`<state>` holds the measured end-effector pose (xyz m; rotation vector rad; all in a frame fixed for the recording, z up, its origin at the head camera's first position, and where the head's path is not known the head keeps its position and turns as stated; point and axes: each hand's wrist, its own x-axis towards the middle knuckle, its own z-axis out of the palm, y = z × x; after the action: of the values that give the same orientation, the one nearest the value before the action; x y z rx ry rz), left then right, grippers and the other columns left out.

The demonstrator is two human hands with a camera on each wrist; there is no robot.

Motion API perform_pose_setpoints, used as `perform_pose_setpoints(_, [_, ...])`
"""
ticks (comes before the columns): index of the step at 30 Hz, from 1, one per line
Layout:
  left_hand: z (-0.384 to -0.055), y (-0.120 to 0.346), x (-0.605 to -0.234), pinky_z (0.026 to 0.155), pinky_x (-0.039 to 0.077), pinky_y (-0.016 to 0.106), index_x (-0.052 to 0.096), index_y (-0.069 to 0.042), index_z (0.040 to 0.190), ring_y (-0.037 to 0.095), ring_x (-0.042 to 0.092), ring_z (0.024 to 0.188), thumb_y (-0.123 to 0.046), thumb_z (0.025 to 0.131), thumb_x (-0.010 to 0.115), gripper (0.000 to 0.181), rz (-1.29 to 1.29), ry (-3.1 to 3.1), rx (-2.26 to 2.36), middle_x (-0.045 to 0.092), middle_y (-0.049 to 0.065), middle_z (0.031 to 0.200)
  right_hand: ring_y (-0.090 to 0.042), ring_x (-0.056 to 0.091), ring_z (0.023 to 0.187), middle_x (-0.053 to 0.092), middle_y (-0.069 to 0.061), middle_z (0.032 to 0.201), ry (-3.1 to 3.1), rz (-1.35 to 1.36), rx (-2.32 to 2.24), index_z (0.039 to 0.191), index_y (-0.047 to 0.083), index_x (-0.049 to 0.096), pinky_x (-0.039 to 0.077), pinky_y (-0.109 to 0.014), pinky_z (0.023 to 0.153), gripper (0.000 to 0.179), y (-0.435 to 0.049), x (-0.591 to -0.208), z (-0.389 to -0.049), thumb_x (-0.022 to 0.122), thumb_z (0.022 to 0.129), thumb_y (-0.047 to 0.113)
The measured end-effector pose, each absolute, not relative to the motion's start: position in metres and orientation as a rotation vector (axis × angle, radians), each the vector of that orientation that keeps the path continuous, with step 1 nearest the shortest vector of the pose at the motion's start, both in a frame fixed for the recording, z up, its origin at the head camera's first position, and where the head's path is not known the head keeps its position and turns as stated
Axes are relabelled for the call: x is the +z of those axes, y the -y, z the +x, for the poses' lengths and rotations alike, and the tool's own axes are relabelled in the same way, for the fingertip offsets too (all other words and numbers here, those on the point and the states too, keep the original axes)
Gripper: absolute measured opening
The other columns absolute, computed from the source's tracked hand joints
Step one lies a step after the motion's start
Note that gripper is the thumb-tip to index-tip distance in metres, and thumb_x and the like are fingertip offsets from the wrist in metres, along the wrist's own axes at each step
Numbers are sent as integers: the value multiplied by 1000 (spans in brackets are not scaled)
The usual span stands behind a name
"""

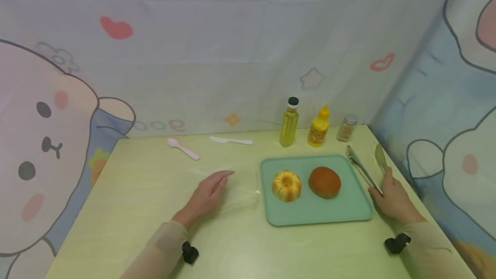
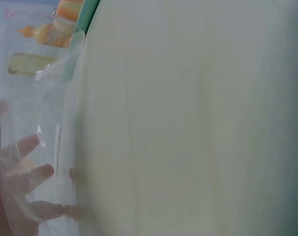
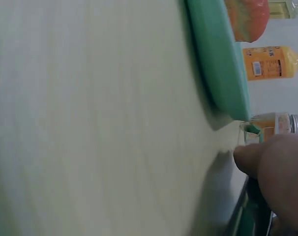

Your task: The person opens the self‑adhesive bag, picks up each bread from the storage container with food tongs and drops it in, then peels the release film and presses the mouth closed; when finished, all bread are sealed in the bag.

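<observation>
Metal tongs (image 1: 363,169) are gripped by my right hand (image 1: 395,199) at the table's right side, their two arms spread apart, heads pointing away. Part of the tongs (image 3: 257,201) shows dark beneath the thumb in the right wrist view. My left hand (image 1: 207,193) holds a clear plastic bag (image 1: 246,190) left of the green tray (image 1: 310,216). Through the film of the bag (image 2: 50,113), several spread fingers (image 2: 38,177) show in the left wrist view. A fluted yellow bun (image 1: 286,186) and a round brown bun (image 1: 324,182) lie on the tray.
Along the back stand an oil bottle (image 1: 289,124), a yellow squeeze bottle (image 1: 319,127) and a small jar (image 1: 347,128) with a silver lid. A pink spoon (image 1: 183,148) and a white knife (image 1: 231,141) lie at the back left. Patterned cloth (image 1: 232,55) hangs behind the table.
</observation>
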<state>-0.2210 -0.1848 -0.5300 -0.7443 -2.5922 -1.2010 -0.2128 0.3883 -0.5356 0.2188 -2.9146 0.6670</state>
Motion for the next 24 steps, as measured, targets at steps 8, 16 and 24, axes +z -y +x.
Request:
perform_pose_setpoints(8, [-223,186,-531,116,45,48,64,-13,143,26,57,140,-21,115,46,35,-744,2603,-1207,64,6,145,-70,57,93,43,-57,118,2948,85,615,156,-19,5,49,-72,68,81,-391,-532,-208,58,105,13])
perform_pose_setpoints(16, [-222,186,-529,116,46,48,64,-14,143,27,57,140,-21,115,46,35,-739,2601,-1211,65,6,145,-70,56,93,48,-51,118,2862,79,575,158,-17,14,46,-75,70,79,-394,-528,-206,60,103,17])
perform_pose_setpoints(24, [-221,187,-528,116,45,48,64,-15,144,26,56,141,-23,115,45,35,-727,2607,-1221,64,4,146,-62,58,97,55,-38,121,2841,117,563,158,-10,22,46,-71,71,78,-399,-515,-206,67,103,21])
